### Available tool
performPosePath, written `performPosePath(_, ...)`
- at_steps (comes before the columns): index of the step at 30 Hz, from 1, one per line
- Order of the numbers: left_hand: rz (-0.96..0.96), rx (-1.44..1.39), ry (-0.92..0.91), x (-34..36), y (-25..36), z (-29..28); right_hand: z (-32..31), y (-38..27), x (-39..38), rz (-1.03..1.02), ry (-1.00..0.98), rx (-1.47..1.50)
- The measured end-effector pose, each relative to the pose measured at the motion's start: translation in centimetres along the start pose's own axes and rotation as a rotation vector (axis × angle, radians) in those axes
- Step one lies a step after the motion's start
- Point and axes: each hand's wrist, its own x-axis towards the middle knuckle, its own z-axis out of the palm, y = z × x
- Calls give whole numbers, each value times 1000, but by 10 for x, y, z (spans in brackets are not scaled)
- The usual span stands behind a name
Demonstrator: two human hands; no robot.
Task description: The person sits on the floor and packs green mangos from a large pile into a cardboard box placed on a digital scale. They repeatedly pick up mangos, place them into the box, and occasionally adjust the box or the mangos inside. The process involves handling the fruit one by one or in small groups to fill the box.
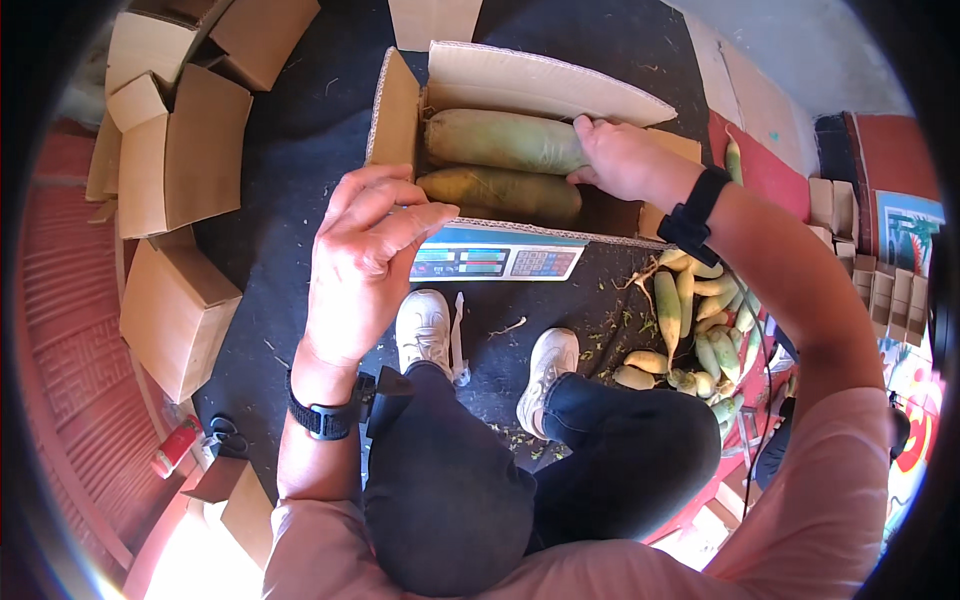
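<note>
An open cardboard box stands in front of me on a scale whose display and keypad show below the near wall. Two big long green radishes lie side by side in the box: a paler far radish and a darker near radish. My right hand grips the right end of the far radish, thumb and fingers around it. At the box's near left corner, my left hand is closed at the cardboard edge, thumb along the near rim; its fingertips are partly hidden.
Loose green and white radishes lie heaped on the dark floor mat at right, with leaf scraps around. Several open cardboard boxes line the left side. My shoes are just below the scale. A cable runs down at right.
</note>
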Motion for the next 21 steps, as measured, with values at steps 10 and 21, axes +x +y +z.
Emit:
performPosePath(10, -21, -9, 10, 5, 6, 0, -17, -12, 6, -116, 44, -86)
performPosePath(21, -80, 120, 25, -23, 28, -37, 9, 74, -164, 9, 636, 734)
